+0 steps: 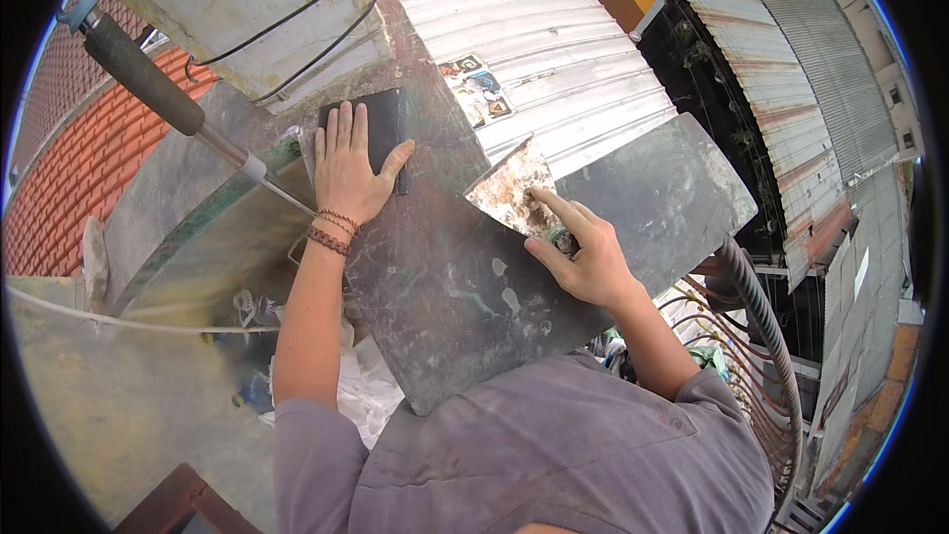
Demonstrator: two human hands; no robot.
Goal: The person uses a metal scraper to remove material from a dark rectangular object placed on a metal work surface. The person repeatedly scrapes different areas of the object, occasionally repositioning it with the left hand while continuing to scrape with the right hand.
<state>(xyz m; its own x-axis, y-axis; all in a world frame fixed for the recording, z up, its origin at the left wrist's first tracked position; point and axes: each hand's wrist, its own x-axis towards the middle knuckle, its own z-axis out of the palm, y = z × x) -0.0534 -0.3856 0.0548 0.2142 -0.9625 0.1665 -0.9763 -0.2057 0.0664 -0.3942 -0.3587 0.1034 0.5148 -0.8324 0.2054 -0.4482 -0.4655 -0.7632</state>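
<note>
My left hand [348,163] lies flat, fingers stretched out, on a thin dark rectangular sheet [384,119] near the far end of a scuffed dark board [445,287]. Its thumb points right across the sheet. A braided bracelet circles that wrist. In my right hand [593,257] is a putty knife [512,188], its wide blade smeared white and brown. My fingers close round the handle, with the index finger stretched along the blade. The blade is over the board's right side; whether it touches is unclear. Under my right hand, the board's grey right arm [662,188] extends outward.
At the left, a pole with a dark foam grip [143,74] slants toward my left wrist. Beyond the board stands a pale block [247,10] with black cables. White corrugated roofing [534,30] stretches behind. A thick ribbed hose [766,316] curves down at the right, beside thinner tubes.
</note>
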